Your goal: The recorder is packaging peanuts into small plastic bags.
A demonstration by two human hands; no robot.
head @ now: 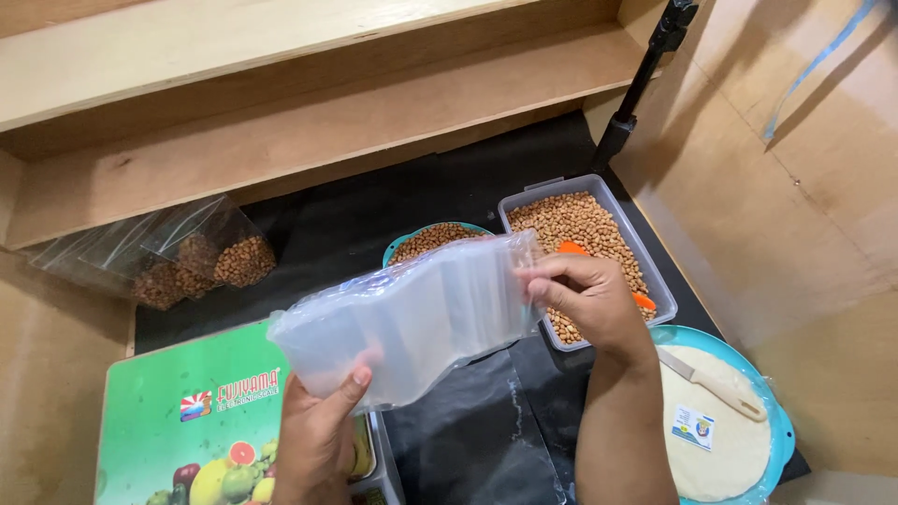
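Left hand (318, 430) grips lower left corner of stack of clear plastic bags (412, 318), thumb on front. Right hand (585, 295) pinches stack's upper right edge. Stack held above black tabletop (355, 224). Behind stack: grey rectangular tub (666, 299) full of peanuts, orange scoop partly buried; teal bowl (398, 245) of peanuts beside it. Filled clear bags of peanuts (201, 262) at left by wooden ledge. Green scale (168, 411) with fruit pictures below left. Knife (711, 379) lies on teal-rimmed round tray (781, 440) at right.
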